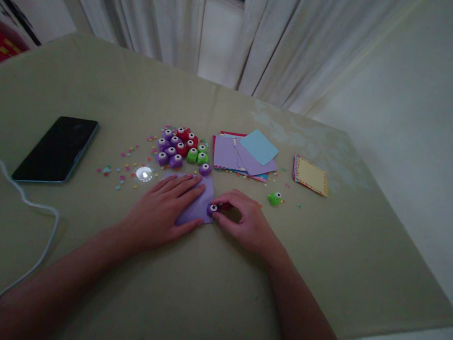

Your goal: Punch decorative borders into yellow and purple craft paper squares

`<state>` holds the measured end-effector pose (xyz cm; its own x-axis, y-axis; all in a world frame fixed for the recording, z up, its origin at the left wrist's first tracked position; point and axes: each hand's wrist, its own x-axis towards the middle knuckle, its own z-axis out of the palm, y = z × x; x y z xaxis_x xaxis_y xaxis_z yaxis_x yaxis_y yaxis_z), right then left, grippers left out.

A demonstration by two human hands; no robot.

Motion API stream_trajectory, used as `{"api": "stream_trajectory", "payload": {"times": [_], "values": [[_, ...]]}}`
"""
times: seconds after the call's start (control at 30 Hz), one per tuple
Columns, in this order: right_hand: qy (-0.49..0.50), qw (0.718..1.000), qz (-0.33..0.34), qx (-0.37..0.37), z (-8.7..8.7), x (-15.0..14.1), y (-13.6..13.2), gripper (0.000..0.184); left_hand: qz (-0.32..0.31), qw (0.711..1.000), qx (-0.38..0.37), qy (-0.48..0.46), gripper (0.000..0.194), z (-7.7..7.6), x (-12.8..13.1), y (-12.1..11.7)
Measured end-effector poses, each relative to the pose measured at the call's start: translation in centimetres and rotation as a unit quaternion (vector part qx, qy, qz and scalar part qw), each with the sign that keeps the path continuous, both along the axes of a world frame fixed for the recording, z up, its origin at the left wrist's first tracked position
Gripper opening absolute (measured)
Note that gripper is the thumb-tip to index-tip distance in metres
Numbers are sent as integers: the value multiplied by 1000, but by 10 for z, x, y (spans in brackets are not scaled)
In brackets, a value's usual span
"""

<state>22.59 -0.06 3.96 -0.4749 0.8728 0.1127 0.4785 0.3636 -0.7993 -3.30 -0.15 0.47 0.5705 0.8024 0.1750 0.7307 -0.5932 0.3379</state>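
My left hand (163,207) lies flat with fingers spread on a sheet of purple paper (202,205), pressing it against the table. At the paper's right edge, my right hand (242,219) pinches a small purple paper punch (212,208) with a star mark on its white button. Part of the punch is hidden by the fingers. Just beyond the sheet stands another purple punch (205,169). Behind it is a cluster of purple, red (181,148) and green (202,158) punches. A lone green punch (275,198) lies to the right of my right hand.
A stack of coloured paper (226,153) with a light blue sheet (259,147) sits behind my hands. Farther right are bordered yellow cards (311,176). Confetti (125,169) is scattered about. A black tablet (57,150) and a white cable (37,205) lie left.
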Motion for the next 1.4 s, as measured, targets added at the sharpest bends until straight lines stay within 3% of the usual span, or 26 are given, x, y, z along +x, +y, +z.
{"api": "stream_trajectory", "payload": {"times": [1.07,1.23,1.3,1.4], "values": [[12,1000,18,-7,1,5,1,14,-4,1000,3,16,76,0,-1,0],[109,992,-51,-48,1,-3,-1,14,-6,1000,11,20,76,0,0,1],[181,979,-82,-53,3,-11,-3,29,-6,1000,12,16,76,-1,-1,1],[226,971,-73,-32,7,-27,-8,47,-6,1000,17,8,76,-3,-1,2]]}}
